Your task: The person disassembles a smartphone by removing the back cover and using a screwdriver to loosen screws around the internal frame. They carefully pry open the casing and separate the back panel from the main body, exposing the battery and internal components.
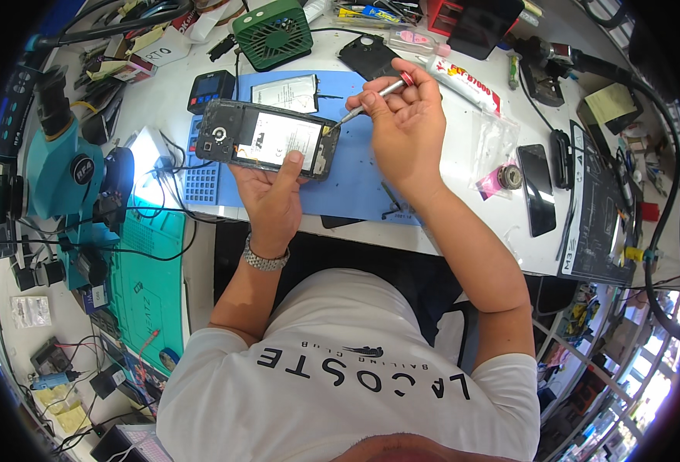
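My left hand (272, 204) grips an opened smartphone (221, 131) above the blue work mat (355, 173), thumb pressed on its lower edge. A white-labelled battery (267, 132) shows inside the phone. In my right hand (409, 135) is a slim silver screwdriver (355, 113) with a red cap, held between thumb and fingers. Its tip meets the phone's right end, near the bare inner parts; whether it sits in a screw is too small to tell. Behind the phone, a loose flat silver-white battery (284, 92) lies on the mat.
Toward the back stand a green fan (272, 38) and a black phone cover (367, 55). A glue tube (463, 85), plastic bag (494, 158) and dark phone (537, 189) lie right. A teal microscope (63, 165) with trailing cables stands left, beside a green mat (151, 285).
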A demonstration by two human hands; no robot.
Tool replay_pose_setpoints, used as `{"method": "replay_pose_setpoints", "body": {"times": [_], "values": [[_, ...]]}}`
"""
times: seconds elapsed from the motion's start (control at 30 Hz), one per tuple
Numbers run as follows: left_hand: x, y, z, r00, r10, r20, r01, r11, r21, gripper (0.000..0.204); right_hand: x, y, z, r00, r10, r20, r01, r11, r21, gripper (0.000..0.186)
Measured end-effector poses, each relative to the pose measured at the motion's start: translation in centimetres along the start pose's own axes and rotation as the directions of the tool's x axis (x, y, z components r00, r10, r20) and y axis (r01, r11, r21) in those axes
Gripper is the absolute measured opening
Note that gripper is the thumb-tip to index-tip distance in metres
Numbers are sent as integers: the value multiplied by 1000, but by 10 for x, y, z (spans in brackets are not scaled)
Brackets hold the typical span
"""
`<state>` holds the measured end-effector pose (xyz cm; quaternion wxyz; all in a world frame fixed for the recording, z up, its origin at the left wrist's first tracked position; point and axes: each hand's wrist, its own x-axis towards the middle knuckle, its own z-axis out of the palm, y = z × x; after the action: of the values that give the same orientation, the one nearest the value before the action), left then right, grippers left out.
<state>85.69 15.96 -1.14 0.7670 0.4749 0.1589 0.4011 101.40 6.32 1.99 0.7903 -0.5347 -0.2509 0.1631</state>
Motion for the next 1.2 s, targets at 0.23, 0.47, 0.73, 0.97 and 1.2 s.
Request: {"method": "replay_pose_setpoints", "body": {"times": [0.23,0.47,0.73,0.97,1.2], "values": [[0,2,4,1000,-2,-23,1,1000,-26,66,9,-11,-6,993,45,-107,-40,998,49,52],[0,0,-1,1000,6,9,-6,1000,1,64,2,-2,-3,978,-210,-13,208,975,-77,54],[1,-1,2,1000,-7,-7,8,999,43,64,-5,3,-8,750,-606,265,659,655,-370,44],[1,-4,-3,1000,-10,-8,11,990,143,66,-5,-15,-4,818,-308,485,541,700,-467,63],[-3,-3,0,996,19,82,-30,991,134,68,-14,-17,-1,779,-58,624,549,543,-635,74]]}}
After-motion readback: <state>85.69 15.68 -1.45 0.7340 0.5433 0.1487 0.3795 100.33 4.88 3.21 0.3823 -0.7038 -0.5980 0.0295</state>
